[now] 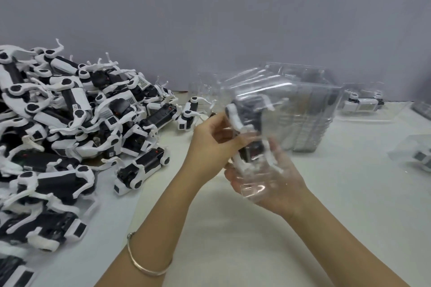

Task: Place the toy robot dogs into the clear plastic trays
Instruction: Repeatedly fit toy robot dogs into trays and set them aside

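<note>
My right grip [284,182] curls under the clear moulded plastic tray [253,190] to steady it, while my left grip [214,140] pinches the black-and-white toy robot dog [249,114], seating it inside. The pile of loose dogs [58,123] waits at 9 o'clock.

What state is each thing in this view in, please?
held clear tray: lifted off the table, cradled from below by the right hand.
held toy robot dog: inside that tray, gripped by the left hand fingers.
pile of toy robot dogs: loose, unpacked, on the table.
stack of clear trays: nested, standing on the table.
packed tray: lying flat, dog inside.
</note>
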`<state>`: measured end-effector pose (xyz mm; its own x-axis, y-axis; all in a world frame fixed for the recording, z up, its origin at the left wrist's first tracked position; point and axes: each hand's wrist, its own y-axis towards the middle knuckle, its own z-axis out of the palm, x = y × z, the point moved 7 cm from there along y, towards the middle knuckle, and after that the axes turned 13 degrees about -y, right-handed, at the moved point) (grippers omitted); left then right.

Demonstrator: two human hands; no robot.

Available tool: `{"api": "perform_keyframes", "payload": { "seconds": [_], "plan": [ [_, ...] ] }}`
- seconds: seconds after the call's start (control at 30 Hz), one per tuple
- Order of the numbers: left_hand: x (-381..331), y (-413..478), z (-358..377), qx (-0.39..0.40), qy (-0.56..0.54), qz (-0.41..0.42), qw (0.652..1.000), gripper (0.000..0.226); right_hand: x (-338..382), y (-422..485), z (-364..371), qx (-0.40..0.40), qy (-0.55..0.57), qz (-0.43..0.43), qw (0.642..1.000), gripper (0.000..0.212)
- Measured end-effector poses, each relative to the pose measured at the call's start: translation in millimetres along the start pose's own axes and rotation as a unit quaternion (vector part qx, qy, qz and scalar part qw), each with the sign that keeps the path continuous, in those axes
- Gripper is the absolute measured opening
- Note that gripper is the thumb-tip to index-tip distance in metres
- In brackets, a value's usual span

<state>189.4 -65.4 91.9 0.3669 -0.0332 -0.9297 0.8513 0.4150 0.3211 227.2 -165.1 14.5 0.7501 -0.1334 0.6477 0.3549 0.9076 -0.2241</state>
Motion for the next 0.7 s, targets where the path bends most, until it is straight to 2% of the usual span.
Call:
{"api": "perform_keyframes", "payload": {
  "seconds": [0.07, 0.13, 0.2, 0.23, 0.3, 0.33, 0.37, 0.47, 0.5, 0.6, 0.7],
  "plan": [
    [9, 2, -13, 0.008, -0.018, -0.021, 1.000, 0.030, 13, -2, -8, -0.010, -0.061, -0.036, 0.997, 0.057],
    [20, 2, -35, 0.007, 0.033, -0.029, 0.999, 0.035, 34, -7, -23, -0.062, -0.145, -0.096, 0.983, 0.043],
    [38, -2, -65, -0.036, 0.074, -0.055, 0.995, 0.037, 55, -14, -37, -0.136, -0.242, -0.138, 0.951, 0.056],
    [49, -5, -81, -0.088, 0.020, -0.086, 0.992, 0.036, 65, -19, -40, -0.164, -0.280, -0.158, 0.933, 0.065],
    [66, -9, -103, -0.185, -0.189, -0.135, 0.955, 0.030, 81, -28, -41, -0.204, -0.356, -0.198, 0.890, 0.075],
    [70, -10, -105, -0.195, -0.258, -0.143, 0.935, 0.030, 86, -31, -40, -0.213, -0.394, -0.212, 0.869, 0.073],
    [69, -9, -98, -0.174, -0.274, -0.151, 0.934, 0.041, 90, -33, -38, -0.214, -0.426, -0.220, 0.851, 0.073],
    [58, -7, -56, -0.080, -0.154, -0.150, 0.973, 0.093, 89, -26, -32, -0.201, -0.484, -0.219, 0.823, 0.081],
    [56, -9, -43, -0.065, -0.112, -0.133, 0.983, 0.101, 88, -23, -31, -0.197, -0.488, -0.220, 0.821, 0.080],
    [57, -10, -28, -0.101, -0.056, -0.071, 0.991, 0.092, 89, -18, -28, -0.195, -0.490, -0.236, 0.816, 0.081],
    [56, -7, -27, -0.117, -0.040, -0.048, 0.991, 0.073, 90, -18, -31, -0.216, -0.496, -0.253, 0.802, 0.079]
  ]
}}
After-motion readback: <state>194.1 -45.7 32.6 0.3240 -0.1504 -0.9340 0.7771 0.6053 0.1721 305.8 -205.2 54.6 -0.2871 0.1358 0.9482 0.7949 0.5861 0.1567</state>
